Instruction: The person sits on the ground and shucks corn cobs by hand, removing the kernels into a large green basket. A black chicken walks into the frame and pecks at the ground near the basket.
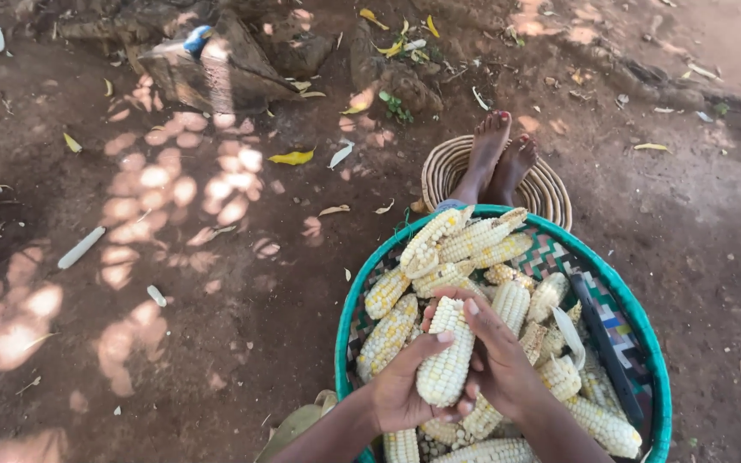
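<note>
A woven basket (645, 334) with a green rim sits on bare earth, heaped with pale maize cobs (465, 244); beyond it, bare feet (499, 154) rest on a coiled mat (551, 193); over the heap, left hand (400, 390) and right hand (499, 360) both wrap tightly around one upright cob (446, 356).

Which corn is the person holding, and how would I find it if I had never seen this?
Look for the big round woven basket with the green rim, full of pale corn cobs. Just above its near side, the left hand and right hand wrap one cob. It is the only one lifted off the pile and standing nearly upright; the others lie flat.
</note>
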